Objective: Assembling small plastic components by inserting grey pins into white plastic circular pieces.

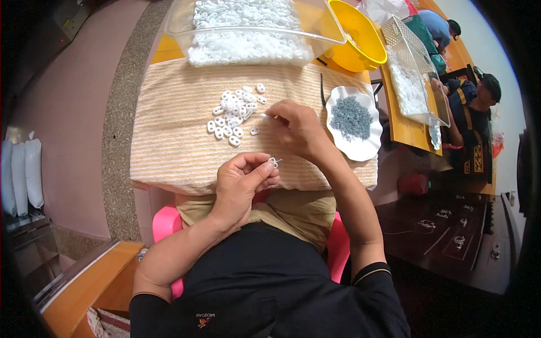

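Observation:
My left hand is closed over the front edge of the table, pinching a small white two-holed plastic piece between thumb and fingers. A thin light sliver sticks out beside that piece, too small to name. Further forward, my right hand reaches in with its fingers bent together, and a small white piece shows at the fingertips. Left of it lies a loose pile of white oval two-holed pieces. One single white piece rests just apart from the pile, near the right hand.
A striped cloth covers the table. A white wavy-rimmed plate of small grey parts stands at right, beside a thin black tool. Behind are a clear bin of white pieces and a yellow basin. Two other people sit at far right.

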`<state>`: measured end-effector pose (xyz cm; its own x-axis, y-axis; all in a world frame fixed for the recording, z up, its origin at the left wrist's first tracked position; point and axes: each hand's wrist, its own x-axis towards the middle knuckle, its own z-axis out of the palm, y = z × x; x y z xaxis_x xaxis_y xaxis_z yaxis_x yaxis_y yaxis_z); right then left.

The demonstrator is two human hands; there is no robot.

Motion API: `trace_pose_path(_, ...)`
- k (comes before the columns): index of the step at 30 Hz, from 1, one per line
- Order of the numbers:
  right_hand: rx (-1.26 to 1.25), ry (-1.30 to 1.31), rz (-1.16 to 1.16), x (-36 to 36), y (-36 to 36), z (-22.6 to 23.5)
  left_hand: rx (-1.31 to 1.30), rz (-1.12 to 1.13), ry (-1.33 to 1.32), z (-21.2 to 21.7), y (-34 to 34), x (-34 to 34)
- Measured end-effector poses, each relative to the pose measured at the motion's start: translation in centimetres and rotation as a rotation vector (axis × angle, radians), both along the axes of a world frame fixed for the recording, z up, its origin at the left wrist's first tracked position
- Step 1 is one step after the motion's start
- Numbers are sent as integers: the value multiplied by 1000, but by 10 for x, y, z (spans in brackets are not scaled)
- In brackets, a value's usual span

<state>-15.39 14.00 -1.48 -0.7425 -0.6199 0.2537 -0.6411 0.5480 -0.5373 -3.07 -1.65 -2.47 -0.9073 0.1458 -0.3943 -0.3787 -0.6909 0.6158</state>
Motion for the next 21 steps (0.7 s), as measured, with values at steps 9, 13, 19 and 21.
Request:
trace_pose_path(9, -602, -854, -241, 42, 25, 10, -14, 7, 2, -2, -2, -3)
trace_pose_path(13, -664, -900, -221, 54, 33, 5, -20, 3, -2, -3, -1, -3)
trace_pose_path(19, -726, -929, -191, 59, 38, -6, -25, -2, -11, -4, -1, -4)
trace_pose_path(21, -740, -955, -184, 61, 36, -6, -27, -6, -10, -4, -1, -4)
